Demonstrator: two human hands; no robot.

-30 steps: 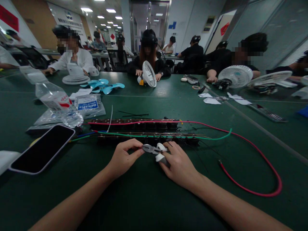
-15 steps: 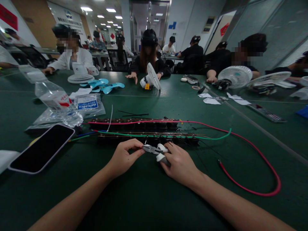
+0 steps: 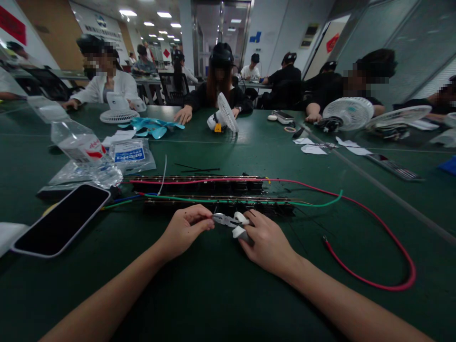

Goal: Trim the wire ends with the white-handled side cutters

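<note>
My right hand is wrapped round the white handles of small pliers. The jaws point left toward the fingertips of my left hand, which are pinched together; whatever they hold is too small to make out. Just beyond my hands lie two long black strips with copper-coloured lines, side by side. A red cable runs over the far strip and curls round to the right. Along the near strip lies a green wire. A pale cable tie stands up at the strips' left part.
On the left are a phone, a plastic bottle and a plastic bag. Across the green table, people sit with white fans, and blue fan blades lie there. A tray-like object lies at right.
My two hands have barely shifted, and the pliers have moved very slightly right. Across the table, a person's hand has moved left and down onto the table beside the blue blades.
</note>
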